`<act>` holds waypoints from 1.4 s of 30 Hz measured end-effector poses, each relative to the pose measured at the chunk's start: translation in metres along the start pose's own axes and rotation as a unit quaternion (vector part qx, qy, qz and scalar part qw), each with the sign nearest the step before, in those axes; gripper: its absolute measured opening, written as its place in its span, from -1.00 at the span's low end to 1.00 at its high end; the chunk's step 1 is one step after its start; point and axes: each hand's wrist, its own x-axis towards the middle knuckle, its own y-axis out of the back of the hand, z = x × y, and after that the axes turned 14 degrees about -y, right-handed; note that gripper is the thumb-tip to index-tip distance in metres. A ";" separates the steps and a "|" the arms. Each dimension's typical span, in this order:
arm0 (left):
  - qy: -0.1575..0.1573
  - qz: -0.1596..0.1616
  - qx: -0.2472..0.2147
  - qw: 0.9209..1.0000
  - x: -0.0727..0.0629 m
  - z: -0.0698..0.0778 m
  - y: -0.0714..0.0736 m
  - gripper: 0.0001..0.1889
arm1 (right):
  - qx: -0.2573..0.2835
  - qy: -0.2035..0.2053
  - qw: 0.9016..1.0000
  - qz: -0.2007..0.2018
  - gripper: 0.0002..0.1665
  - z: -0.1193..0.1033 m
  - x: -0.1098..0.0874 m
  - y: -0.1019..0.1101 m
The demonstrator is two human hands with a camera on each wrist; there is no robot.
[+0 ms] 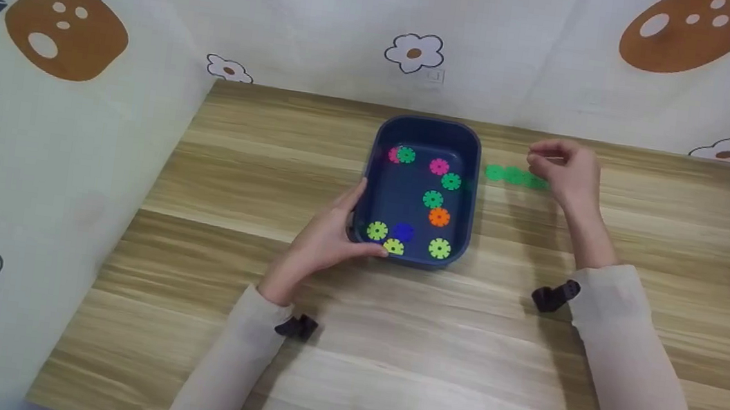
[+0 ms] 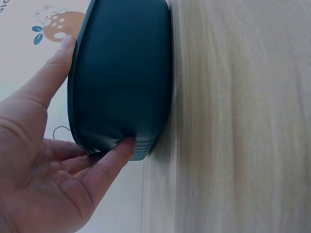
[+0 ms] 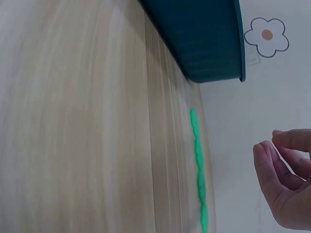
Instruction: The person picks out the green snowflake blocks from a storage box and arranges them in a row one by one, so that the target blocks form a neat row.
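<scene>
My left hand (image 1: 327, 232) grips the dark blue plastic bin (image 1: 412, 261) by its near left corner, with the thumb along the near rim and fingers on the left side. In the left wrist view the bin (image 2: 121, 73) sits on the table between thumb and fingers. Inside it lie several notched plastic discs, among them an orange disc (image 1: 439, 217) and a pink disc (image 1: 439, 167). Right of the bin, a row of green notched discs (image 1: 515, 175) lies flat. My right hand (image 1: 576, 175) hovers over the row's right end, fingers loosely bent, nothing between thumb and fingertips.
The wood-grain table (image 1: 255, 191) runs back to a wall with a patterned cloth (image 1: 332, 20). Another patterned cloth (image 1: 64, 161) hangs along the left side. Each sleeve carries a small black wrist camera (image 1: 556, 297).
</scene>
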 end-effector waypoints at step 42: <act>-0.013 0.005 -0.007 1.000 0.000 -0.001 0.000 0.20 | -0.082 0.075 0.983 -0.143 -0.68 -0.027 -0.014 -0.137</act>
